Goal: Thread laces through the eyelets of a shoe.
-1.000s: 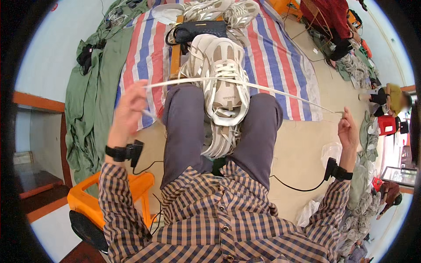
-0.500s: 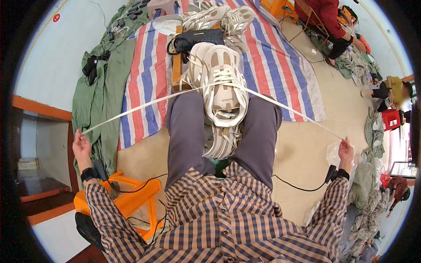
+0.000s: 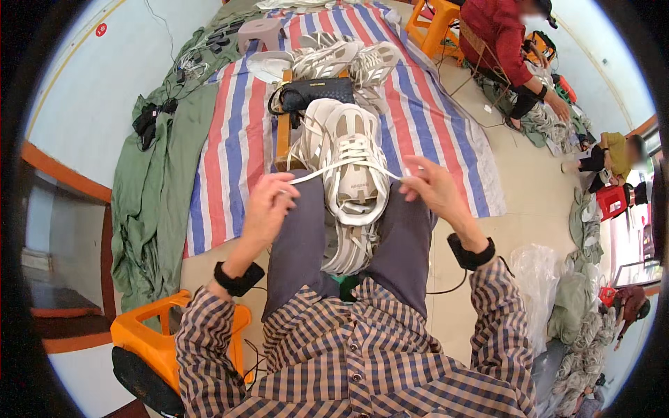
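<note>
Sitting with a puffy white shoe [image 3: 352,167] on the lap, between both hands. Left hand [image 3: 268,209] pinching one end of a flat white lace [image 3: 327,173]; right hand [image 3: 433,187] pinching the other end. Lying beyond the hands, a striped plastic sheet [image 3: 432,104]. Hiding under the shoe, more shoes, hard to count.

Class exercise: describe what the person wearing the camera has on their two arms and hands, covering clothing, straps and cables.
Both arms wear long sleeves checked in brown, dark blue and cream. The left hand and right hand are bare, without gloves. Each wrist carries a black band, and a thin black cable trails from the right one.
</note>
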Demonstrator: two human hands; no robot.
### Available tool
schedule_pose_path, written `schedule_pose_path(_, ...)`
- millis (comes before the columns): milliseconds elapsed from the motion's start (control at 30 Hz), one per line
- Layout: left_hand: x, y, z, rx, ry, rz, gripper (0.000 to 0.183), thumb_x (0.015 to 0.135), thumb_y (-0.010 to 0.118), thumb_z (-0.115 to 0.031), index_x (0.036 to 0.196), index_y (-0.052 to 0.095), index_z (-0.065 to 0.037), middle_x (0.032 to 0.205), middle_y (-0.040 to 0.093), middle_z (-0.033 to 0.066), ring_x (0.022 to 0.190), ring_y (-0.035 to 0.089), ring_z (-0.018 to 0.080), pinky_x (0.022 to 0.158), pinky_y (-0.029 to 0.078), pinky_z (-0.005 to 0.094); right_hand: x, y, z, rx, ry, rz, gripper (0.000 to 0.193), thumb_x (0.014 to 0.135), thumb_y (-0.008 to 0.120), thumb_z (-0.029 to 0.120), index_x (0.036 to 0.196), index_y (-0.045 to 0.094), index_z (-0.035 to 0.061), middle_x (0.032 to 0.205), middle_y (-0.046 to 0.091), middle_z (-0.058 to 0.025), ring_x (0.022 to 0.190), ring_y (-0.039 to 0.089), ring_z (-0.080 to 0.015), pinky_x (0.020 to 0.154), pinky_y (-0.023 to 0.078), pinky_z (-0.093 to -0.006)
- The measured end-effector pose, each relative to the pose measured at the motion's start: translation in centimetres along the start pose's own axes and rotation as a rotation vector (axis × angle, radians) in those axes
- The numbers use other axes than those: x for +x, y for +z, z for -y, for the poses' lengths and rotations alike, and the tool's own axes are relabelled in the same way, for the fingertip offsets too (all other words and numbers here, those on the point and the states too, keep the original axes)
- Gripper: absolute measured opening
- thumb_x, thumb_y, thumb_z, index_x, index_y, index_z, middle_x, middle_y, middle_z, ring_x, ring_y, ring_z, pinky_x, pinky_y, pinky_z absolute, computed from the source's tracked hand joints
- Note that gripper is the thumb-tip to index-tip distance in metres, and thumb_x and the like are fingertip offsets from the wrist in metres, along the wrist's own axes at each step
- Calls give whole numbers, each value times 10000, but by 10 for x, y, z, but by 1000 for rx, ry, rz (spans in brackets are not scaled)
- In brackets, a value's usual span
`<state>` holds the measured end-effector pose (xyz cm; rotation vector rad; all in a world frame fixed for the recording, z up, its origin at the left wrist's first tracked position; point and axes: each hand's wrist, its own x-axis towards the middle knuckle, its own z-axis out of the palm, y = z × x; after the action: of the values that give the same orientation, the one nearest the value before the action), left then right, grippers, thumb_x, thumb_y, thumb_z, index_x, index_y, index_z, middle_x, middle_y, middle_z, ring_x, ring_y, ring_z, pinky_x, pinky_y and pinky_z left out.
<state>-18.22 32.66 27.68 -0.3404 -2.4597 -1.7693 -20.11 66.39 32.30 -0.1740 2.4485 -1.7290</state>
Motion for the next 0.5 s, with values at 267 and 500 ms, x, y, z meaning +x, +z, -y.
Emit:
schedule_pose_path(267, 32, 14, -1, -168, -200, 185, 198, 963, 445, -117, 990, 615, -17, 692, 616, 43, 429, 526, 80, 427, 406, 230, 46, 19, -7, -88, -115, 91, 169, 920, 587, 144, 932, 643, -16, 727, 647, -32, 661, 608, -85, 642, 486, -227)
schedule_pose_path(500, 29, 26, 47, -381, -456, 231, 222, 982, 467, -205, 1030, 619, -50, 640, 543, -9, 470, 493, 82, 389, 350, 210, 45, 21, -43, 217, -345, 46, 221, 781, 612, 72, 994, 646, 20, 855, 669, -105, 763, 633, -172, 695, 518, -315)
